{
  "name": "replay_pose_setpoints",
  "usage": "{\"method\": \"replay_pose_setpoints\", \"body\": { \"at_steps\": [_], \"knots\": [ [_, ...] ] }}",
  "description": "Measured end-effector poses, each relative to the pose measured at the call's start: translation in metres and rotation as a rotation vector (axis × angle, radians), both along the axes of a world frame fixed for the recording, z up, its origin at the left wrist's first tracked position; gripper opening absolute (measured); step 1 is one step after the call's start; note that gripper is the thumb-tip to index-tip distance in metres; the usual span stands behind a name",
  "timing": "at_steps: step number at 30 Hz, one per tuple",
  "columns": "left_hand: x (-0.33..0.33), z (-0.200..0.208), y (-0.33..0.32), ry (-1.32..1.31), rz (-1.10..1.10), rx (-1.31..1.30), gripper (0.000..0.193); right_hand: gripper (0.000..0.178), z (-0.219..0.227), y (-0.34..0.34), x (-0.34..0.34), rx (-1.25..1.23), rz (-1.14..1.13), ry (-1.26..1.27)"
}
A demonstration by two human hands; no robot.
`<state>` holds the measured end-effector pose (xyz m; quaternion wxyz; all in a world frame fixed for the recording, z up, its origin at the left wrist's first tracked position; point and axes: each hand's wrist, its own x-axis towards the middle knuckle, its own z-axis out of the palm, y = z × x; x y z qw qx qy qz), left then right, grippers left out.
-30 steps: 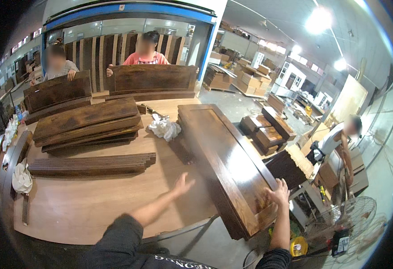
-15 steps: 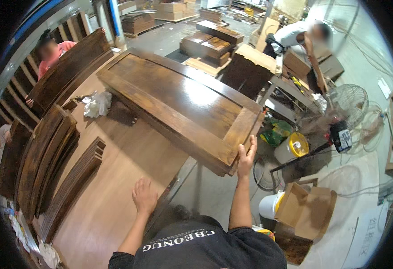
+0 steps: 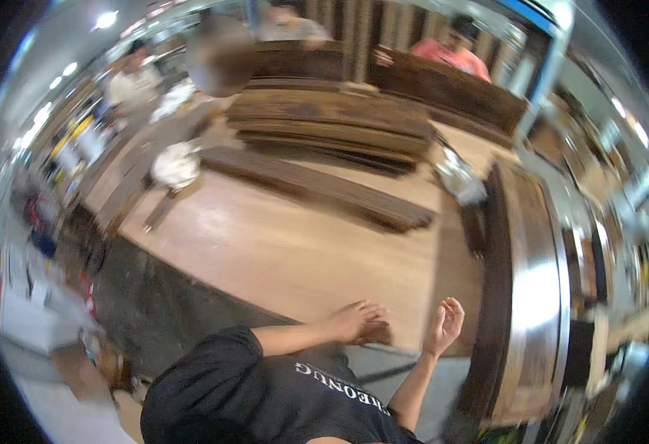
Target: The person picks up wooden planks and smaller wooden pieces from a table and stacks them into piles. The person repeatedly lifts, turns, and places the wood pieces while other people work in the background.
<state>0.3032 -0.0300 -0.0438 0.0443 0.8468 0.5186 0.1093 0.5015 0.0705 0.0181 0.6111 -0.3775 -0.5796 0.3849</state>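
My left hand (image 3: 357, 322) is above the near edge of a light wooden worktable (image 3: 265, 237), its fingers loosely bent and nothing seen in them. My right hand (image 3: 444, 327) is raised beside it, fingers apart and slightly curled, holding nothing. To its right, apart from the hand, a stack of dark brown framed wood panels (image 3: 535, 296) lies at the table's right end, its top shining under the light. A bundle of long dark wood strips (image 3: 317, 189) lies across the middle of the table. The picture is smeared by motion.
Behind the strips sits a stack of dark boards (image 3: 332, 122). White crumpled bundles lie at the left (image 3: 176, 164) and the right (image 3: 459, 177). A person in pink (image 3: 454, 55) holds a dark board (image 3: 450, 92) at the far side; other people stand farther left.
My view has swung left, so the panel stack now appears at the right. My right hand has come off the panel's corner. The left hand remains near the table edge.
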Motion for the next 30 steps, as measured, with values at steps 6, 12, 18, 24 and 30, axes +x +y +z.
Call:
{"method": "replay_pose_setpoints", "body": {
  "at_steps": [6,12,18,24,30],
  "knots": [
    [-0.168,0.078,-0.078,-0.480,0.764,-0.317,0.026,0.064,-0.058,0.151,-0.095,-0.237,-0.078,-0.138],
    [-0.447,0.028,-0.203,-0.430,1.382,0.613,0.036,0.058,-0.097,0.198,-0.168,-0.402,0.155,-0.069],
    [-0.593,0.005,-0.273,-0.113,1.784,0.109,0.069,0.055,-0.112,0.125,-0.178,-0.429,0.046,-0.334],
    [-0.548,0.007,-0.217,-0.181,1.595,0.033,0.072,0.061,-0.011,0.013,-0.219,-0.537,0.393,-0.192],
    [-0.439,0.012,-0.201,-0.038,1.380,-0.007,0.072,0.078,0.231,-0.113,-0.397,-0.414,1.448,0.469]
  ]
}}
